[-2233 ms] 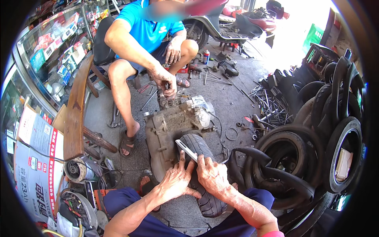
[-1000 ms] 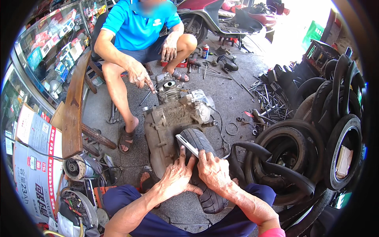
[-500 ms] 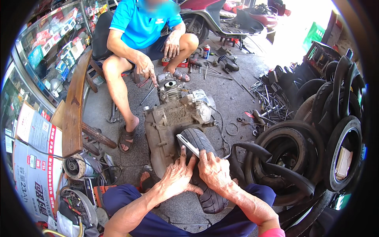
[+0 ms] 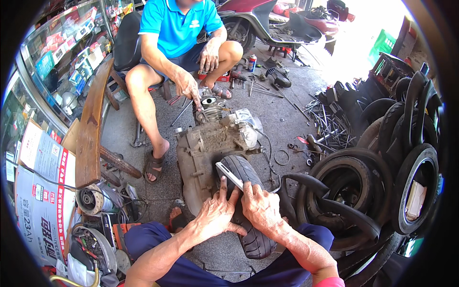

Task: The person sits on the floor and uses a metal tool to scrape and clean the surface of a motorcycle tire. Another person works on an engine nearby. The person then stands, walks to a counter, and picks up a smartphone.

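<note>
A slim white flat bar [image 4: 230,175] lies slantwise over the tread of a black scooter tyre [image 4: 256,241], which stands between my knees. The fingers of my right hand [image 4: 261,207] are closed on its near end. On the tyre's left side, my left hand [image 4: 217,210] rests with fingers and thumb spread, the index fingertip close to the bar. The tyre joins a dirty grey scooter engine [image 4: 205,148] just beyond. Across from me, a seated person in a blue shirt reaches a hand [image 4: 187,87] to the engine's finned cylinder [image 4: 210,114].
A wooden bench [image 4: 93,129] and a glass display case [image 4: 62,57] stand at left, with a cardboard box [image 4: 45,196] nearer. Used tyres [image 4: 351,191] and an inner tube crowd the right. Scattered metal tools [image 4: 325,119] lie beyond them. A red scooter [image 4: 267,24] is parked behind.
The other person's hand has moved down from the top of the engine onto its fins. My hands and the white bar have stayed nearly the same on the tyre.
</note>
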### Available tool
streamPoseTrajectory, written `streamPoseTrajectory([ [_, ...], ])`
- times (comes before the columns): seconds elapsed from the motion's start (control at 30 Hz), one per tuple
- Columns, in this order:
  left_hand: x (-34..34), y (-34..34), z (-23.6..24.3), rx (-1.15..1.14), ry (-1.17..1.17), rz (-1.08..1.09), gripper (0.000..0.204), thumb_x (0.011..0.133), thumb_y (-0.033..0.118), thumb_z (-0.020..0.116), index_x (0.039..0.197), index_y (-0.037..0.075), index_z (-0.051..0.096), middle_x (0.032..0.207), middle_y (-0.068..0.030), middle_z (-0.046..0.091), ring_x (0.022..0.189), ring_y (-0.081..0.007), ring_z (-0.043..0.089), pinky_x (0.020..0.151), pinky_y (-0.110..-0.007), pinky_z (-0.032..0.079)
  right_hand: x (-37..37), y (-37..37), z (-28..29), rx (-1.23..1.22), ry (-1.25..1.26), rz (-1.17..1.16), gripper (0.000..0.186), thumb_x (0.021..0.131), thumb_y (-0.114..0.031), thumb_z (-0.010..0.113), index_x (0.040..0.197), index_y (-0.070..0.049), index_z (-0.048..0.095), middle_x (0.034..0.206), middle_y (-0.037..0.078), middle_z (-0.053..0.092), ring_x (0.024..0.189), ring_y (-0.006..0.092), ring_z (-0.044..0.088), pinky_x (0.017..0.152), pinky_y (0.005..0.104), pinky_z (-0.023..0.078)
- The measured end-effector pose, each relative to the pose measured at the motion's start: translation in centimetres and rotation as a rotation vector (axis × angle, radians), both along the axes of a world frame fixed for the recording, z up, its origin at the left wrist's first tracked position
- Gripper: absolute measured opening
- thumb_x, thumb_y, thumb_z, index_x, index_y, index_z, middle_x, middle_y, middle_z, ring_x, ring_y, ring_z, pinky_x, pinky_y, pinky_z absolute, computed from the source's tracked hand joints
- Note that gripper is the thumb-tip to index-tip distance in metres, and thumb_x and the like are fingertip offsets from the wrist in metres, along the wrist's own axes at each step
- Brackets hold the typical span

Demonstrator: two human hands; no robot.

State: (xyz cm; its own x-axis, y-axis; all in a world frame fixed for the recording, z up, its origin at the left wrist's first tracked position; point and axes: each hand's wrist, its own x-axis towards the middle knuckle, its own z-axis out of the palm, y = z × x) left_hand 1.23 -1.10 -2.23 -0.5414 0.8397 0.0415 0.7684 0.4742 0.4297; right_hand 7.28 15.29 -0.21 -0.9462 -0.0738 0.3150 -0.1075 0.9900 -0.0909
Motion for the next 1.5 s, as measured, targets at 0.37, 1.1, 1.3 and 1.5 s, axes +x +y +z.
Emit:
streamPoseTrajectory([
  [0.37, -0.04, 0.06, -0.02, 0.001, 0.007, -0.002, 0.137, 0.053, 0.081, 0.071, 0.148, -0.007, 0.026, 0.139, -0.0548, 0.020, 0.107, -0.0557, 0.058, 0.089, -0.052, 0.053, 0.07, 0.03, -0.24, 0.023, 0.009, -0.012, 0.036, 0.087, -0.017, 0.061, 0.115, 0.004, 0.055, 0.076, 0.010, 0.059, 0.053, 0.0237, 0.064, 0.044, 0.0359, 0.051],
  [1.1, -0.10, 0.04, 0.34, -0.054, -0.071, 0.005, 0.141, 0.053, 0.082, 0.071, 0.150, -0.007, 0.021, 0.141, -0.0544, 0.016, 0.116, -0.0614, 0.050, 0.097, -0.054, 0.048, 0.06, -0.08, -0.16, 0.002, 0.017, -0.009, 0.035, 0.084, -0.015, 0.062, 0.113, 0.003, 0.054, 0.075, 0.010, 0.059, 0.055, 0.0245, 0.065, 0.045, 0.0370, 0.051],
  [1.3, -0.17, 0.13, 0.31, -0.066, -0.073, -0.001, 0.141, 0.053, 0.084, 0.068, 0.149, -0.008, 0.022, 0.141, -0.0549, 0.016, 0.116, -0.0616, 0.050, 0.097, -0.054, 0.048, 0.05, -0.03, -0.20, 0.011, 0.007, -0.012, 0.035, 0.084, -0.015, 0.062, 0.113, 0.003, 0.054, 0.074, 0.010, 0.059, 0.055, 0.0247, 0.065, 0.045, 0.0371, 0.051],
  [1.5, -0.15, 0.01, 0.27, -0.044, -0.054, -0.009, 0.141, 0.054, 0.084, 0.068, 0.149, -0.009, 0.022, 0.140, -0.0555, 0.015, 0.114, -0.0618, 0.051, 0.096, -0.054, 0.049, 0.02, -0.04, -0.08, 0.009, 0.005, -0.010, 0.035, 0.084, -0.015, 0.062, 0.113, 0.003, 0.054, 0.073, 0.010, 0.059, 0.054, 0.0249, 0.065, 0.044, 0.0366, 0.051],
])
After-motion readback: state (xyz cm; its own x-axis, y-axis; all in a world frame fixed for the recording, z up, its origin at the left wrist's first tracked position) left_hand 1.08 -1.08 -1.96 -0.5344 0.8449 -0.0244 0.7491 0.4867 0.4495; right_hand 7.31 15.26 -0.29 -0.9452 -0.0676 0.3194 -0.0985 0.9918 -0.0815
